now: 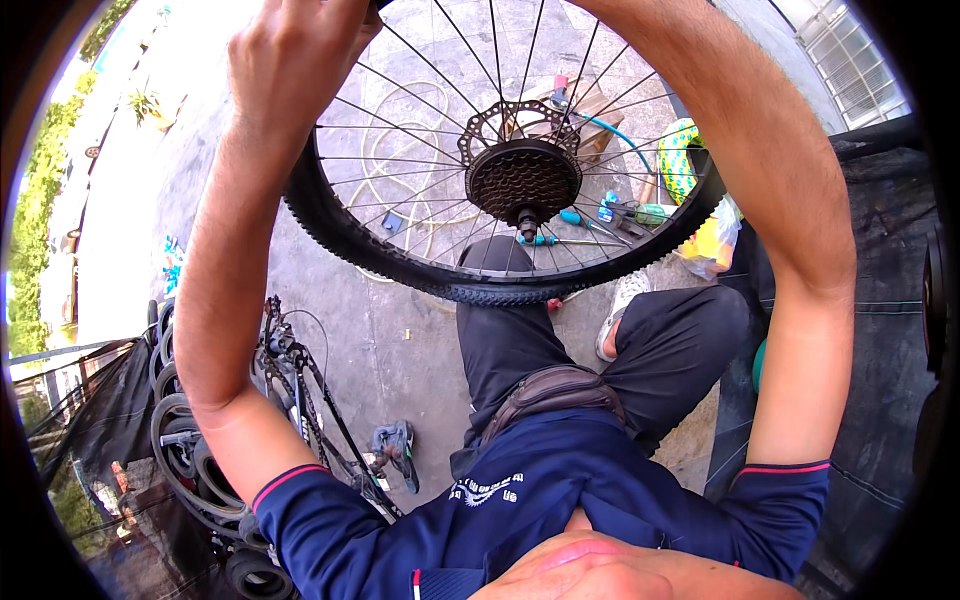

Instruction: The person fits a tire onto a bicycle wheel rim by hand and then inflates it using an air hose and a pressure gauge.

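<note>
A bicycle rear wheel (480,290) with a black knobby tyre, thin spokes, a brown gear cassette (523,180) and a brake disc is held up in front of me. My left hand (290,55) is closed on the tyre at the wheel's upper left. My right arm reaches up along the wheel's right side; its hand is out of view past the top edge. I am seated, with dark trousers and a waist pouch (555,390) below the wheel.
A bicycle frame with chain (300,390) and stacked tyres (185,450) lie at the lower left. Screwdrivers and small tools (600,215), a coiled hose (400,170) and a yellow bag (705,245) lie on the concrete floor. Black netting covers the right.
</note>
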### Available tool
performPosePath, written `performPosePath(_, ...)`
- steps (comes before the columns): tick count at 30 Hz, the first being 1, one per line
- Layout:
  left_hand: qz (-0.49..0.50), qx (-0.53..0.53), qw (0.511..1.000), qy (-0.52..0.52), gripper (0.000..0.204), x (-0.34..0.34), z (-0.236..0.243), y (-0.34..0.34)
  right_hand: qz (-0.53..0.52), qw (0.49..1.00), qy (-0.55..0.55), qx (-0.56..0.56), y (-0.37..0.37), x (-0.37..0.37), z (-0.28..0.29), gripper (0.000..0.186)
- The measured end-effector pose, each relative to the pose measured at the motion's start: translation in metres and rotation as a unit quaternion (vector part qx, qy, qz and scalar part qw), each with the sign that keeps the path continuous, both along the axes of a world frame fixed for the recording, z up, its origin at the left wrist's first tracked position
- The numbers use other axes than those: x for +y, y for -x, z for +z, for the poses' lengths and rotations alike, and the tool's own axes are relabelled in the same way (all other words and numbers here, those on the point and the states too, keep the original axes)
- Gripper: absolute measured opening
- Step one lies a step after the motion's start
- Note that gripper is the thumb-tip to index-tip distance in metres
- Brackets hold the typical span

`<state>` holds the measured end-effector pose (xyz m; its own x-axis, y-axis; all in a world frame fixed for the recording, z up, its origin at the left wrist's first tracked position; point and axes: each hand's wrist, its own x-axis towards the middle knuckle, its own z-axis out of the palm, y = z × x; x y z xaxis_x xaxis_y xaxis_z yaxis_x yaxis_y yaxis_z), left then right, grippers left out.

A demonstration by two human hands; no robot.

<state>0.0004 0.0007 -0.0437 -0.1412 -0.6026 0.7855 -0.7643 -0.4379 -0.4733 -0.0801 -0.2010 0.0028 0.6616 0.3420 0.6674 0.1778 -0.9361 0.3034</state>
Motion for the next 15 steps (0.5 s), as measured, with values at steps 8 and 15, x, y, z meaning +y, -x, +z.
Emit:
performPosePath(8, -0.014, 0.244, 0.969, -0.017, 0.056, 0.002, 0.017, 0.002, -0.033, 0.994, -0.048, 0.091, 0.015, 0.004, 0.014, 0.036)
performPosePath(15, -0.113, 0.544, 0.826, -0.101, 0.053, 0.013, 0.012, -0.066, -0.019, 0.988, -0.111, 0.103, 0.022, 0.005, 0.026, 0.038)
